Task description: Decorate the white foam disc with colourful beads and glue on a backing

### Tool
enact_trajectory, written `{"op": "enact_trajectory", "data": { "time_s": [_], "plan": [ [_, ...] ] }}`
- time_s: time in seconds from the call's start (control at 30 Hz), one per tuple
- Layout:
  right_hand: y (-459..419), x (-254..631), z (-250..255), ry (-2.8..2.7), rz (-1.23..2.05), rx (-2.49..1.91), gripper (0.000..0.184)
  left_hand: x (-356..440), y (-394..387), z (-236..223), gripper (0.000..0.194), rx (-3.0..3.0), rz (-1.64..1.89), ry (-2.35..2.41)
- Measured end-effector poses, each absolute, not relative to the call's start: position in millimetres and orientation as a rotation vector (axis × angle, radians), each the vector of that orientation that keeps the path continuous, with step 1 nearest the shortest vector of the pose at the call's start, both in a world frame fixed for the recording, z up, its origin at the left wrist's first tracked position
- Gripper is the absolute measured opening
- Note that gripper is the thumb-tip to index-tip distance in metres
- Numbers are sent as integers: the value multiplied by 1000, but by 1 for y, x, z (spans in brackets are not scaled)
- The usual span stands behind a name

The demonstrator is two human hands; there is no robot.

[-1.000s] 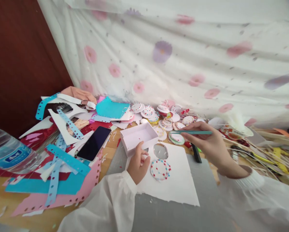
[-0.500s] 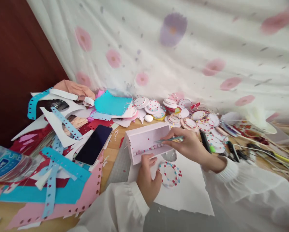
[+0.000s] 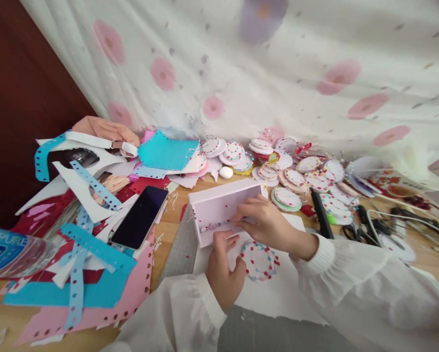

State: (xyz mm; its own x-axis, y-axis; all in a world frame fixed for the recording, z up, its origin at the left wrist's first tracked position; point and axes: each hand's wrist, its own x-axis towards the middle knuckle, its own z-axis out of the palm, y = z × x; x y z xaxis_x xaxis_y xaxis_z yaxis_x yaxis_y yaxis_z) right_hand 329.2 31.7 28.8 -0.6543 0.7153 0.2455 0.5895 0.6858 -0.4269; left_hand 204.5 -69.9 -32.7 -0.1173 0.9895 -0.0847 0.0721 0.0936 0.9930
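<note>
A shallow white paper box sits tilted on the work surface, its open side facing me. Inside it lie a row of small pink and white bits and a few tiny red ones. My left hand is at the box's near edge, fingers bent against it, thumb standing apart. Reaching into the box is my right hand, fingers pinched around tweezers that the hand now mostly hides. Just below, a ring of red and blue dots lies on a white paper sheet.
Cut paper strips, a phone and a water bottle lie to the left. Behind the box are several decorated paper discs. Scissors and cables lie right, beside a black bar. A floral curtain hangs behind.
My right hand has moved left and deeper into the box, and the tweezers have dropped mostly out of sight. My left hand stays at the box. The view has shifted slightly.
</note>
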Motion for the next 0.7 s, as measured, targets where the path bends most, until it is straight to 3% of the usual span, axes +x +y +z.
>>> {"op": "enact_trajectory", "data": {
  "time_s": [0.33,0.5,0.7],
  "plan": [
    [35,326,27,-2435,489,-1020,10,200,-69,-34,52,1193,1166,1361],
    [27,333,53,-2083,611,-1083,5,201,-70,-35,53,1199,1173,1339],
    [-9,361,75,-1652,620,-1238,14,193,-60,-31,56,1204,1175,1267]
  ]
}}
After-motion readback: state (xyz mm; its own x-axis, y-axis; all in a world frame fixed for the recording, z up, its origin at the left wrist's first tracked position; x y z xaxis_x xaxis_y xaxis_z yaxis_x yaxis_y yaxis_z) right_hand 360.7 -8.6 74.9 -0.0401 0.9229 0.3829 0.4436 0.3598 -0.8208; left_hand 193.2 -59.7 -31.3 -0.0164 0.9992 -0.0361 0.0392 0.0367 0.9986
